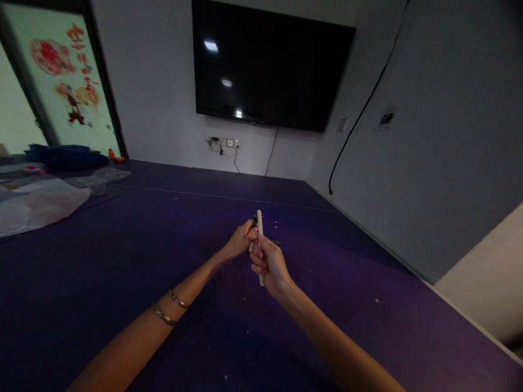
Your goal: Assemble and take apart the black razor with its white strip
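Over the middle of the purple tabletop [192, 321], my two hands meet. My right hand [272, 264] is closed around a slim white bar with rounded ends [260, 220], held nearly upright; its ends show above and below the fingers. Close against it, my left hand [242, 239] is closed in a pinch on a small dark piece [255, 221], mostly hidden by the fingers and too small to name. A bit of another pale part shows between the hands. Just behind my right hand lies a small dark object [278, 243], partly covered.
Several tiny white bits dot the surface. Clear plastic bags [44, 201], a dark blue cloth-like bundle [67, 156] and an orange item [115, 156] lie at the far left. Beyond are a wall-mounted television [269, 65] and a hanging black cable [363, 109] on the right.
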A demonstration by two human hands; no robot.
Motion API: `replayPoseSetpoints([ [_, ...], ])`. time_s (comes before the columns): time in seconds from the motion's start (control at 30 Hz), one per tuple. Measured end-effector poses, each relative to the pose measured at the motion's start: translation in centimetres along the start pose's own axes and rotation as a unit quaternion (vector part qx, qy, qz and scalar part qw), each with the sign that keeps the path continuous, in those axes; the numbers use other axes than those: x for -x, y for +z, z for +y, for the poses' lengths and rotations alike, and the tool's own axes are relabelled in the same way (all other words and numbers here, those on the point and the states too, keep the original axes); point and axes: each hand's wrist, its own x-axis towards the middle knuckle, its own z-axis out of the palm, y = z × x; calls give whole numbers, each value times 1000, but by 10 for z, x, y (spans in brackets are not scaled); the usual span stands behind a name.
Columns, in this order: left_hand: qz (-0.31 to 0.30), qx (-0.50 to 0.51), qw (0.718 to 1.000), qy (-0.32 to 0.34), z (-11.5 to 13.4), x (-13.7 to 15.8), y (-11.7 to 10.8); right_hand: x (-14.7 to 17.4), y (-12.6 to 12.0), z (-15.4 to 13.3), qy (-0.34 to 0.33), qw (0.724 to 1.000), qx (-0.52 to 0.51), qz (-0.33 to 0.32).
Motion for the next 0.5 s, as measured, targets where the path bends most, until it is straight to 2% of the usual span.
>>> replayPoseSetpoints([
  [0.23, -6, 57, 998, -10, -4, 0, 1, 2, -2, 8, 20, 1000, 11, 9],
  [0.5, -7, 33, 999, -1, -6, -1, 0, -2, 0, 7, -10, 1000, 3, 13],
])
